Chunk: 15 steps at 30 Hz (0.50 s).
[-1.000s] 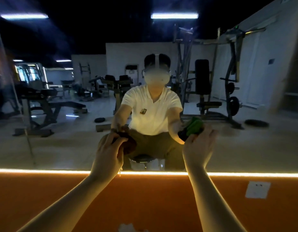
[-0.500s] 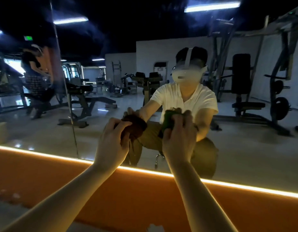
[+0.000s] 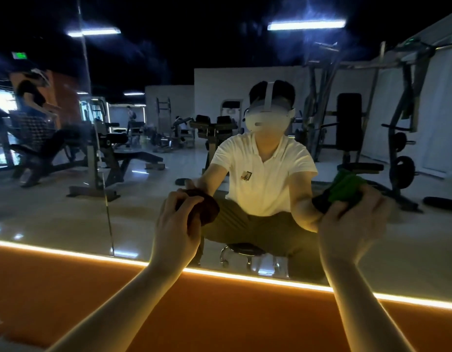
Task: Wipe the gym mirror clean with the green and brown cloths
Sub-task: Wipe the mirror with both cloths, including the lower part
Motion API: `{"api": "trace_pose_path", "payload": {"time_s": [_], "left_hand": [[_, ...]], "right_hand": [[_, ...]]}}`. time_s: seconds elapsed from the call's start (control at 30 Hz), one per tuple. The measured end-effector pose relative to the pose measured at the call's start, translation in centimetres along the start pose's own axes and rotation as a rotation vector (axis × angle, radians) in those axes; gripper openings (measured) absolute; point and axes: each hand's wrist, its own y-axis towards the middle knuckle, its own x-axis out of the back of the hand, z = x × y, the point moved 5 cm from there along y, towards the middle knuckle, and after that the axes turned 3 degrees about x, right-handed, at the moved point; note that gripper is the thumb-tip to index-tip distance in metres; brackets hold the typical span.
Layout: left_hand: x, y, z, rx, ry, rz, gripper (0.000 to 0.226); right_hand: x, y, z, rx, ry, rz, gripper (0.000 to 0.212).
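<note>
Both bare arms reach forward and up from the bottom of the view toward the large wall mirror point(image 3: 67, 212), with the elbows low and the wrists raised. The left hand point(image 3: 178, 219) is near the middle. Its back faces the viewer and its fingers are curled closed around a crumpled dark brown cloth point(image 3: 207, 208). This cloth is bunched at the fingertips, at the glass in the lower part of the mirror, in front of the reflected knee.

The right hand point(image 3: 352, 229) is well apart to the right and a little higher. It grips a bunched green cloth point(image 3: 347, 188), which sticks out above the knuckles against the glass. This hand is blurred, so I cannot tell how each finger lies, but the fingers seem wrapped around the cloth.

The mirror shows the person sitting on a small round stool with chrome legs point(image 3: 245, 250), in a white short-sleeved shirt point(image 3: 260, 179), with both arms stretched out to meet the real hands. Behind are dark weight machines point(image 3: 397, 148) and benches point(image 3: 118, 158). Under the mirror a glowing yellow light strip point(image 3: 67, 251) runs along its lower edge, above a plain orange wall point(image 3: 92, 301).
</note>
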Motion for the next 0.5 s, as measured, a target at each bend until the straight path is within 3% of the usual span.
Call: {"api": "trace_pose_path", "payload": {"time_s": [0.1,0.23,0.3,0.4,0.5], "left_hand": [[0.0,-0.1,0.4,0.000,-0.013,-0.002,0.039],[0.2,-0.3,0.5,-0.061,0.011,-0.008,0.029],[0.2,0.0,0.3,-0.078,0.019,-0.010,0.025],[-0.1,0.1,0.4,-0.059,0.031,-0.014,0.024],[-0.3,0.0,0.7,-0.026,0.037,-0.021,0.035]], "right_hand": [[-2.8,-3.1,4.3,0.038,0.013,0.082,0.038],[-7.8,-10.8,11.7,0.473,0.089,0.419,0.040],[-8.6,-12.4,12.6,0.607,0.098,0.507,0.042],[-6.8,-10.5,10.7,0.685,0.047,0.472,0.041],[-3.4,-5.6,5.8,0.487,-0.038,0.286,0.030]]}}
